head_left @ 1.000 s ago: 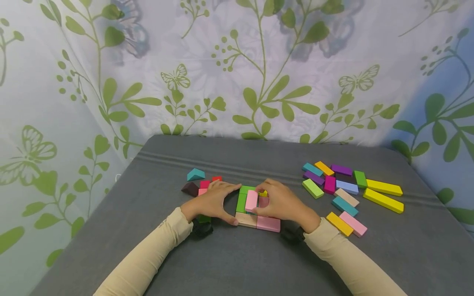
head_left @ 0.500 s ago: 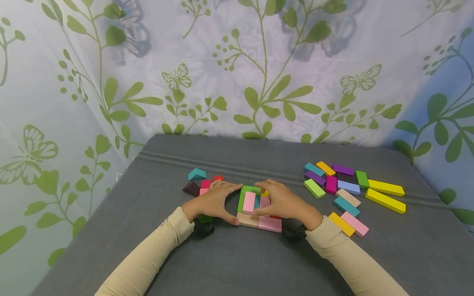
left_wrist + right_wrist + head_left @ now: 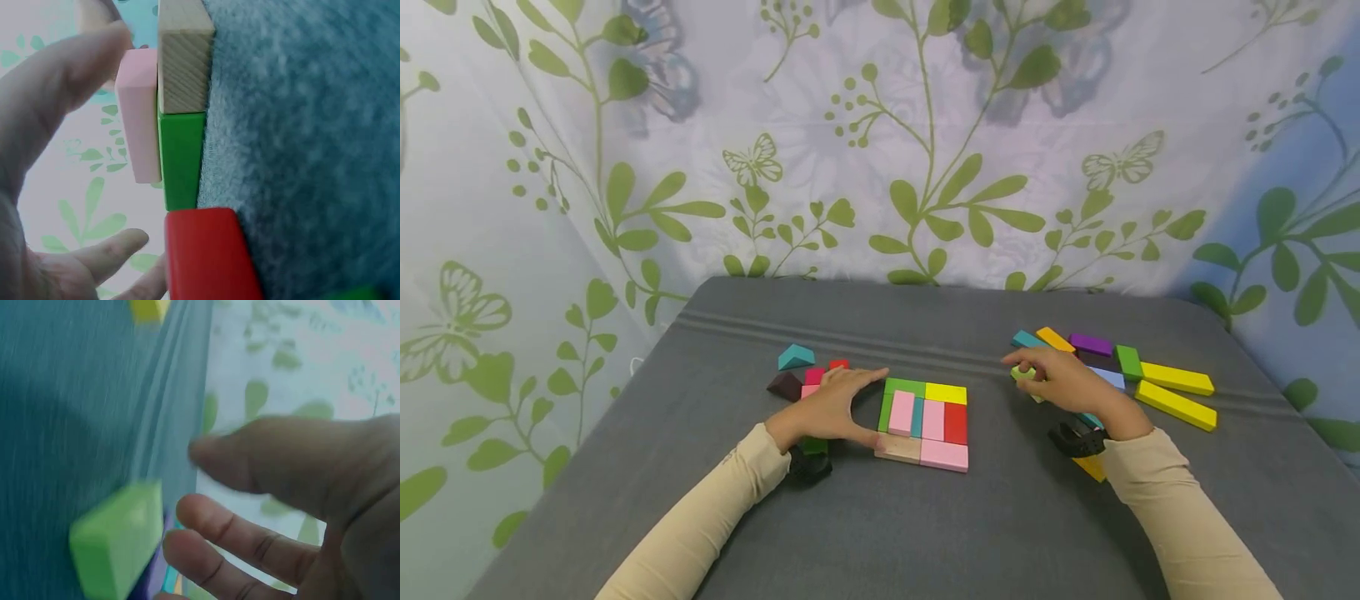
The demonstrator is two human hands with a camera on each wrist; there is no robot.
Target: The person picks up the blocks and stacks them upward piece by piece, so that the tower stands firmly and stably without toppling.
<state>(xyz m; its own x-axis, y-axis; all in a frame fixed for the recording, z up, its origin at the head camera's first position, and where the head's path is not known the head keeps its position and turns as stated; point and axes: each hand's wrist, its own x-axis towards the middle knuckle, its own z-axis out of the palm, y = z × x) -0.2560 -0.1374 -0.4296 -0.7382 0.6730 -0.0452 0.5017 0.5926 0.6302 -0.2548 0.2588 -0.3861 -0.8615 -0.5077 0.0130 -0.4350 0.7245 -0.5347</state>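
Head view: lime block (image 3: 1024,374) lies on the grey table (image 3: 880,533) beneath the right hand (image 3: 1067,383), long axis slanting far-left to near-right. Left hand (image 3: 833,407): thumb spread from fingers, beside nine visible grouped blocks: three pink blocks (image 3: 901,412), two green blocks (image 3: 904,387), one yellow (image 3: 946,393), one teal (image 3: 917,418), one red (image 3: 956,423), one plain wood (image 3: 898,448).

Left wrist view: one pink lies lengthwise atop one green.

Right wrist view: thumb and fingers apart; lime block, blurred, outside the gap.

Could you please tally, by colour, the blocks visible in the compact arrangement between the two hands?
Pink blocks: 3
Green blocks: 2
Yellow block: 1
Teal block: 1
Red block: 1
Natural-wood block: 1
Total: 9
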